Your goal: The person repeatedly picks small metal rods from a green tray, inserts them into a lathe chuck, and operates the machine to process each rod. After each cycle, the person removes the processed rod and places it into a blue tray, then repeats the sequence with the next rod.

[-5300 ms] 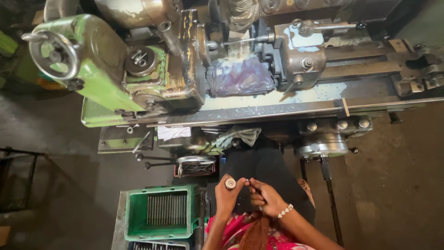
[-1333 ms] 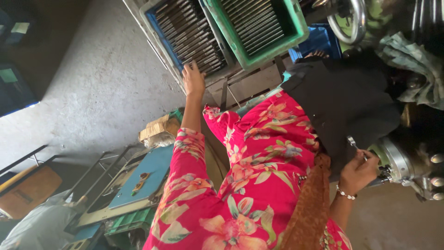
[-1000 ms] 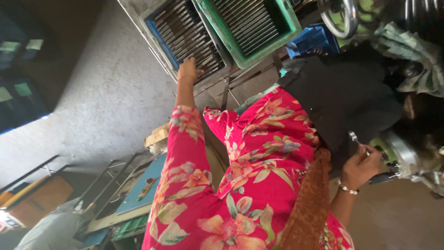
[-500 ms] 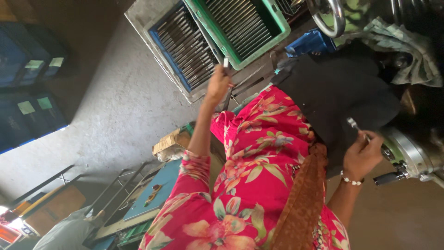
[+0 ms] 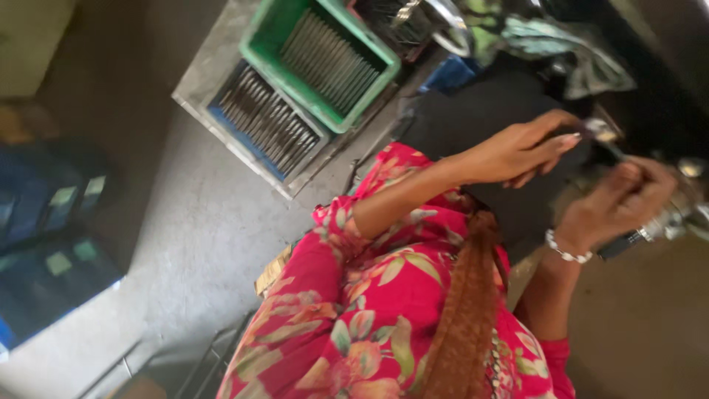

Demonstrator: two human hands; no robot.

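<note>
Left hand [image 5: 521,151] pinches a small metal part [image 5: 602,131] at its fingertips; right hand [image 5: 617,207], curled, grips it from below. Hold both steady, aligned.

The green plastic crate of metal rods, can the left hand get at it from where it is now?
Probably yes: the green plastic crate lies open-topped beside the left hand, with nothing between.

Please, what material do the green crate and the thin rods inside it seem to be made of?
The green crate looks like moulded plastic: even matte colour, thick rounded rim. The thin rods lying side by side in it look like bare metal, grey with a dull shine; the blur leaves the exact metal open. The blue crate beside it holds similar grey rods.
</note>
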